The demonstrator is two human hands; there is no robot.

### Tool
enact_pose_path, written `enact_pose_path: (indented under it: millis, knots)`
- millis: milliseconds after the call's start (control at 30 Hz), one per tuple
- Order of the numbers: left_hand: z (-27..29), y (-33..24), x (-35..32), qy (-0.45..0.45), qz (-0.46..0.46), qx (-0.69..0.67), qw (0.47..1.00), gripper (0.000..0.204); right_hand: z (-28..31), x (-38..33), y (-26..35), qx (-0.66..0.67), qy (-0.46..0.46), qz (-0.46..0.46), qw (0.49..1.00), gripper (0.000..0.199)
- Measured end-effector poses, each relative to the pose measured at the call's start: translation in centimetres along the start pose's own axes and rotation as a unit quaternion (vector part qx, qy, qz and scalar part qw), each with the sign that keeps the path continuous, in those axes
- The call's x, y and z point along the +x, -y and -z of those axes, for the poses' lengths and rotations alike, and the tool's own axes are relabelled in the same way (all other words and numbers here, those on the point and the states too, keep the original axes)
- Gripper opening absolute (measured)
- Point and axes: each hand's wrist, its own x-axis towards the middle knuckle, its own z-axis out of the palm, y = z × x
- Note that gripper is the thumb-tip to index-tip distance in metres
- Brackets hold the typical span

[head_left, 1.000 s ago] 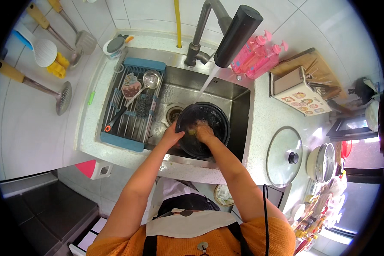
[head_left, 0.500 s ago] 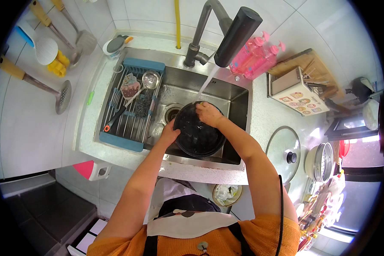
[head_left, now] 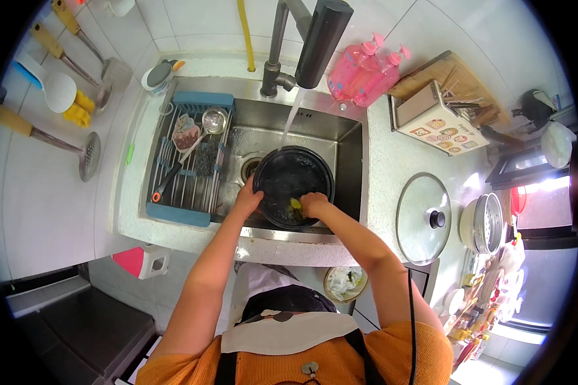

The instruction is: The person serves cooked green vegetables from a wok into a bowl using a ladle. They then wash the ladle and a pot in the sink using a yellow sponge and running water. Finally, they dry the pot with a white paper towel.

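Note:
A round black pan (head_left: 288,174) sits in the stainless steel sink (head_left: 350,160), tilted slightly, with some water inside. My left hand (head_left: 248,197) grips its left rim. Inside the pan, near the front right wall, my right hand (head_left: 315,205) is closed on a yellow-green scouring sponge (head_left: 295,205), partly hidden by the fingers. From the dark faucet (head_left: 324,45) a stream of water (head_left: 291,119) falls at the pan's far rim.
A drain rack (head_left: 189,221) on the sink's left holds a ladle (head_left: 213,120) and a steel wool scourer (head_left: 205,158). Pink pump bottles (head_left: 366,70) stand behind. Rightward are a cutlery holder (head_left: 440,125) and a glass lid (head_left: 424,218). Utensils hang on the left wall.
My right hand has moved from the pan's far side to its near right side, and the sponge now shows. My left hand keeps hold of the rim. The whole view has shifted a little.

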Motion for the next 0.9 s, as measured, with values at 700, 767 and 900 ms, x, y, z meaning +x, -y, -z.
enact_pose_path:
  millis: [700,767,900]
  knots:
    - [0.9,-5.2,-2.0,0.053,0.173,-0.109,0.977,0.078,4.2,8.8,0.8,0.974,-0.073,-0.118,0.180,0.025]
    - [0.9,-5.0,-1.9,0.054,0.174,-0.109,0.977,0.078,3.8,10.0,2.3,0.961,-0.050,-0.074,0.262,0.024]
    - [1.0,-3.6,-1.5,0.060,0.174,-0.097,0.978,0.075,2.3,11.0,6.9,0.903,-0.052,-0.061,0.423,0.029]
